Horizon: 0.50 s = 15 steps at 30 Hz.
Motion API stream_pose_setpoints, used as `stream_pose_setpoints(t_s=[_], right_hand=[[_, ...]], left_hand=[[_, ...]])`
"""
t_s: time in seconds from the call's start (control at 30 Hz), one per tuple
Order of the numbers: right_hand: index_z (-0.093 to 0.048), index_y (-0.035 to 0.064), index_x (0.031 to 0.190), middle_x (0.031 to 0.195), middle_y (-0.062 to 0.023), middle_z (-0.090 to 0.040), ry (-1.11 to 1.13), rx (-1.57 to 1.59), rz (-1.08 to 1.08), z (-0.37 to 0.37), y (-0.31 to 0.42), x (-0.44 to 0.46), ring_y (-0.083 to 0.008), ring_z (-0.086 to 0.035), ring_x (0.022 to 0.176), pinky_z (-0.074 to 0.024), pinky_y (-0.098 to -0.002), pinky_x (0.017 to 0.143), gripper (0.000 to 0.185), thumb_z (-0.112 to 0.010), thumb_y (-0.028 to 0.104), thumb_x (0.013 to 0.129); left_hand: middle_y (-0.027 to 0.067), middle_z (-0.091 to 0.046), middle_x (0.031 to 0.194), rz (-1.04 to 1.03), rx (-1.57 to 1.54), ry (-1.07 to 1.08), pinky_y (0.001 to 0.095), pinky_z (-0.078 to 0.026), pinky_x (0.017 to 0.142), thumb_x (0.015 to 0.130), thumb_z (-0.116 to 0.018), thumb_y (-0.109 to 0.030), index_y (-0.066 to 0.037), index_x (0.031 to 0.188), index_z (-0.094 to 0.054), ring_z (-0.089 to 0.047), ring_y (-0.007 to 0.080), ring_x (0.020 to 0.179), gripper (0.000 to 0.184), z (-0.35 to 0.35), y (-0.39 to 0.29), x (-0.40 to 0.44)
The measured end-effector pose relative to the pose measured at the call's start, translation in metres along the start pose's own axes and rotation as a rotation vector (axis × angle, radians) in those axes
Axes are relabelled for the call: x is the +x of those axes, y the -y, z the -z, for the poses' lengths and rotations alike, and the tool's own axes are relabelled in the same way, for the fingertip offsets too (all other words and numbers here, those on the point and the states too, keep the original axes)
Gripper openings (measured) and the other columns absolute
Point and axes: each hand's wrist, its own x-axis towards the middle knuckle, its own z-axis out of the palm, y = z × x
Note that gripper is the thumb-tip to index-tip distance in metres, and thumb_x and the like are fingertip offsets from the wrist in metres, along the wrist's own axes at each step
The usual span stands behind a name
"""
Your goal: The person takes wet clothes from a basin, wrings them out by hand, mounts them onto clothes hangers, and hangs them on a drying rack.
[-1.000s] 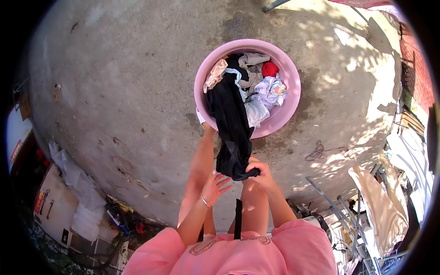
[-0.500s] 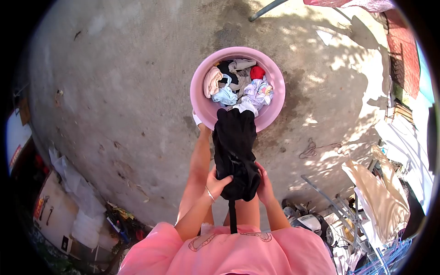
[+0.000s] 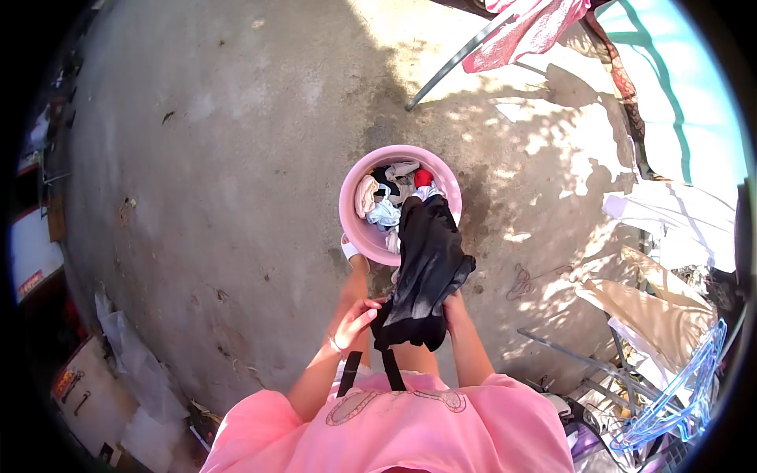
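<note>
A black garment [image 3: 426, 272] hangs between my two hands, its far end overlapping the near rim of a pink tub [image 3: 349, 221]. My left hand [image 3: 356, 317] is at the garment's left edge, fingers closed on it. On the other side my right hand [image 3: 455, 310] grips the right edge, its fingers partly hidden by the cloth. Inside the tub lie a peach cloth [image 3: 367, 195], a light blue cloth [image 3: 384, 214], a red item [image 3: 423, 177] and several other clothes.
Blue hangers [image 3: 682, 394] hang at the lower right, near a beige cloth [image 3: 658, 315] on a metal frame. A metal leg [image 3: 453, 61] and a pink cloth [image 3: 530, 35] are at the top right. Clear plastic [image 3: 130, 351] lies lower left.
The black garment has come mostly out of the tub and up toward me, and now spreads between my hands. The view has shifted, bringing more of the hangers and pink cloth into sight.
</note>
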Motion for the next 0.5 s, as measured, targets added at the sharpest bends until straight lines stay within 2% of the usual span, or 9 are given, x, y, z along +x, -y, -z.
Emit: stream_pose_setpoints(t_s=[0.03, 0.1, 0.13, 0.17, 0.23, 0.3, 0.37, 0.43, 0.5], right_hand=[[-0.04, 0.0016, 0.129, 0.122, -0.0102, -0.052, 0.053, 0.001, 0.044, -0.007, 0.0, -0.01, -0.0213, -0.054, 0.106, -0.0442, -0.0354, 0.091, 0.062, -0.067, 0.001, 0.073], [-0.04, 0.0027, 0.13, 0.123, -0.0079, -0.051, 0.216, -0.583, 0.445, -0.015, 0.003, -0.047, -0.0191, -0.051, 0.109, -0.0416, -0.0344, 0.093, 0.068, -0.073, 0.007, 0.07], [-0.041, 0.0035, 0.13, 0.124, -0.0049, -0.05, 0.298, -0.427, 0.411, -0.031, 0.009, -0.073, -0.0163, -0.048, 0.112, -0.0388, -0.0329, 0.095, 0.071, -0.077, 0.012, 0.069], [-0.046, 0.0016, 0.123, 0.119, -0.0074, -0.052, 0.32, -0.547, 0.494, -0.046, 0.017, -0.094, -0.0199, -0.05, 0.109, -0.0391, -0.0319, 0.093, 0.065, -0.076, 0.009, 0.065], [-0.05, 0.0002, 0.111, 0.111, -0.0136, -0.051, 0.429, -0.922, 0.654, -0.065, 0.032, -0.122, -0.0288, -0.05, 0.104, -0.0403, -0.0327, 0.09, 0.054, -0.071, 0.002, 0.061], [-0.052, -0.0006, 0.103, 0.109, -0.0188, -0.048, 0.315, -1.067, 0.752, -0.052, 0.015, -0.132, -0.036, -0.047, 0.1, -0.0404, -0.035, 0.087, 0.046, -0.065, -0.001, 0.058], [-0.052, 0.0001, 0.102, 0.112, -0.0204, -0.046, 0.266, -1.253, 0.855, -0.075, 0.042, -0.177, -0.0376, -0.045, 0.105, -0.0392, -0.0376, 0.09, 0.045, -0.062, -0.002, 0.059], [-0.046, 0.0014, 0.117, 0.127, -0.0202, -0.042, 0.207, -1.1, 1.105, -0.06, 0.046, -0.192, -0.034, -0.041, 0.121, -0.0348, -0.0383, 0.098, 0.057, -0.066, 0.001, 0.064], [-0.032, 0.0006, 0.132, 0.134, -0.0147, -0.039, 0.363, -0.374, 0.905, -0.055, 0.041, -0.193, -0.0272, -0.038, 0.125, -0.032, -0.0364, 0.101, 0.075, -0.071, 0.008, 0.068]], left_hand=[[0.0104, -0.045, 0.13, -0.102, 0.176, -0.016, 0.0337, -0.028, 0.103, 0.088, -0.056, -0.034, 0.0, 0.13, -0.04, -0.041, 0.0205, 0.12, 0.056, -0.003, -0.019, 0.006], [0.0183, -0.032, 0.14, -0.243, 0.126, 0.161, 0.0364, -0.018, 0.11, 0.083, -0.056, -0.053, 0.002, 0.14, -0.02, -0.027, 0.0258, 0.133, 0.087, -0.015, -0.053, 0.019], [0.0171, -0.028, 0.143, -0.266, 0.156, 0.249, 0.0364, -0.015, 0.111, 0.077, -0.057, -0.062, 0.001, 0.142, -0.012, -0.022, 0.025, 0.135, 0.101, -0.029, -0.076, 0.021], [0.0132, -0.034, 0.14, -0.379, 0.028, 0.275, 0.0361, -0.02, 0.11, 0.074, -0.065, -0.056, 0.001, 0.141, -0.019, -0.029, 0.0235, 0.132, 0.099, -0.057, -0.098, 0.016], [0.0093, -0.042, 0.134, -0.212, 0.202, 0.31, 0.0347, -0.031, 0.104, 0.072, -0.073, -0.043, -0.001, 0.139, -0.026, -0.041, 0.0215, 0.123, 0.091, -0.032, -0.104, 0.03], [0.0073, -0.049, 0.125, -0.752, 0.372, 0.451, 0.0303, -0.044, 0.091, 0.074, -0.072, -0.017, -0.004, 0.135, -0.034, -0.051, 0.0173, 0.109, 0.073, -0.056, -0.116, 0.041], [0.0088, -0.047, 0.129, -0.547, 0.181, 0.444, 0.032, -0.042, 0.094, 0.075, -0.069, -0.012, -0.002, 0.135, -0.033, -0.05, 0.0195, 0.113, 0.071, -0.112, -0.139, -0.026], [0.0105, -0.045, 0.131, -0.642, 0.008, 0.609, 0.0338, -0.04, 0.097, 0.076, -0.067, -0.014, -0.001, 0.135, -0.034, -0.049, 0.0213, 0.115, 0.069, -0.147, -0.138, -0.064], [0.0093, -0.049, 0.128, -0.608, 0.02, 0.568, 0.0335, -0.037, 0.1, 0.077, -0.067, -0.014, -0.001, 0.133, -0.038, -0.049, 0.0211, 0.115, 0.064, -0.148, -0.126, -0.08]])
